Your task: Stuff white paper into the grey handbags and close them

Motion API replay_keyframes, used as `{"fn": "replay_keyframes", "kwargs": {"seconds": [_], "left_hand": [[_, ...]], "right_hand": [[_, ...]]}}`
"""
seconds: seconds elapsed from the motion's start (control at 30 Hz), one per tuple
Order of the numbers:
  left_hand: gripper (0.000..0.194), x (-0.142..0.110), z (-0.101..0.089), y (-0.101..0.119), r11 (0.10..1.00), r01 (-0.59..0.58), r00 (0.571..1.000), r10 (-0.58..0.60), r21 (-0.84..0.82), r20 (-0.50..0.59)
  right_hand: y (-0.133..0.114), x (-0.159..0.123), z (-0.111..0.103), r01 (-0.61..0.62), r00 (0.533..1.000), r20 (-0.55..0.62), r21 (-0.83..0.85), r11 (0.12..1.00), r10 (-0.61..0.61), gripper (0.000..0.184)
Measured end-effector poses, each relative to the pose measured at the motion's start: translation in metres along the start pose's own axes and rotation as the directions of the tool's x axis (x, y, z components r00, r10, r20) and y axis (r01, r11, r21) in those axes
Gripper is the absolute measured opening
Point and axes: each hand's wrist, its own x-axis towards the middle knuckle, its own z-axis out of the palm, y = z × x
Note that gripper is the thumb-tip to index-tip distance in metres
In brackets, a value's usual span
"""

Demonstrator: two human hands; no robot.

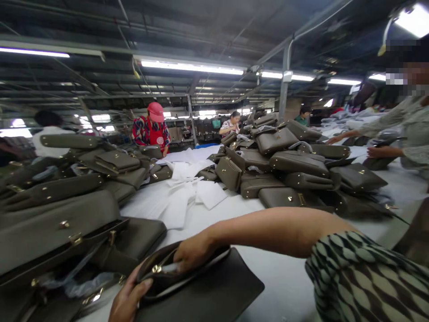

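Pinching the left end of the dark bag [204, 290] between thumb and fingers, the left hand [129, 293] appears to steady it. The right hand [193, 256] reaches inside; its fingertips are hidden, so I cannot tell whether they grip anything. Best to keep the rim spread and that left hold firm, working clear of the metal fitting [156, 269]. The bag lies right of the left hand, around the right, over the white-topped table [281, 273], with piled bags [298, 163] beyond.
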Motion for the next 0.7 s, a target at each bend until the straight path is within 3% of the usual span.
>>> {"fn": "replay_keyframes", "kwargs": {"seconds": [0.03,0.1,0.17,0.23,0.3,0.37,0.4,0.47,0.53,0.63,0.7], "left_hand": [[0.057,-0.001,0.001,0.011,0.999,-0.023,1.000,0.023,0.040,0.007],[0.053,0.003,-0.002,0.030,0.965,-0.142,0.990,0.136,0.220,0.042],[0.051,0.007,-0.008,0.046,0.805,-0.306,0.935,0.354,0.508,0.003],[0.047,0.007,-0.011,0.060,0.493,-0.445,0.784,0.618,0.748,0.060],[0.037,0.002,-0.006,0.075,0.154,-0.573,0.592,0.758,0.805,0.276],[0.023,-0.004,0.006,0.090,-0.066,-0.715,0.451,0.717,0.696,0.531],[0.019,-0.007,0.015,0.097,-0.116,-0.770,0.417,0.652,0.627,0.634],[0.022,-0.010,0.034,0.110,-0.117,-0.835,0.429,0.476,0.538,0.768],[0.027,-0.011,0.053,0.123,-0.043,-0.831,0.524,0.279,0.555,0.805],[0.026,-0.008,0.077,0.136,0.109,-0.746,0.665,0.077,0.657,0.743],[0.024,-0.004,0.089,0.139,0.180,-0.676,0.728,0.011,0.714,0.686]], "right_hand": [[0.000,-0.016,-0.003,0.044,0.996,-0.071,-0.068,0.997,-0.048,0.018],[0.007,-0.046,-0.006,0.031,0.959,-0.272,-0.149,0.988,-0.072,0.033],[0.027,-0.071,0.000,-0.058,0.870,-0.493,-0.123,0.991,-0.011,0.043],[0.053,-0.087,0.015,-0.086,0.823,-0.564,0.007,0.996,0.075,0.059],[0.077,-0.093,0.037,0.018,0.832,-0.540,0.257,0.966,0.128,0.056],[0.091,-0.089,0.057,0.212,0.819,-0.567,0.442,0.872,0.089,0.049],[0.094,-0.084,0.065,0.305,0.785,-0.615,0.485,0.820,0.072,0.049],[0.095,-0.074,0.077,0.428,0.692,-0.715,0.518,0.741,0.099,0.048],[0.093,-0.064,0.083,0.476,0.638,-0.752,0.554,0.683,0.166,0.048],[0.095,-0.056,0.084,0.485,0.633,-0.743,0.598,0.638,0.215,0.046],[0.099,-0.055,0.082,0.484,0.643,-0.731,0.619,0.619,0.228,0.044]]}}
